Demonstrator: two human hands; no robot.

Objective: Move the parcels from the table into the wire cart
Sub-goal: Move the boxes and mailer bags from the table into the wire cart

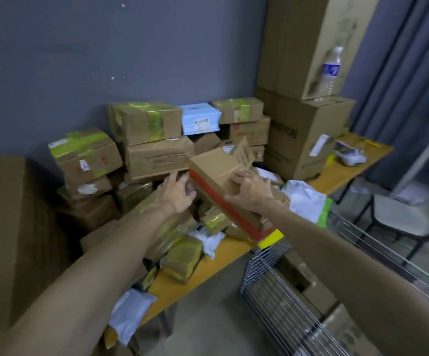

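At 9 o'clock a large plain carton (0, 227) fills the frame edge. Just right of it, brown parcels with green tape (85, 155) are stacked against the grey wall (105, 47) and crowd the worktop (208, 265), with small taped packets (182, 260) and a white mailer bag (131, 312) lying toward its near edge at 6 o'clock.

The left hand (176, 192), near centre, is spread open, fingers extended toward the left end of a long parcel; contact with that end cannot be confirmed. The long parcel (231, 191), brown with a red band along its side and a yellow end, lies tilted, far end raised toward 12 o'clock, yellow end low at the worktop corner. The right hand (252, 190) sits on its top face, fingers curled over the upper surface, thumb at the near edge.

At 5 o'clock the wire cart (285, 304) stands just beside the worktop corner, with brown boxes (316, 291) already inside. At 1 o'clock tall cartons (306, 134) carry a water bottle (330, 73). At 3 o'clock a second table holds a white device (349, 156), with a chair (408, 214) below.
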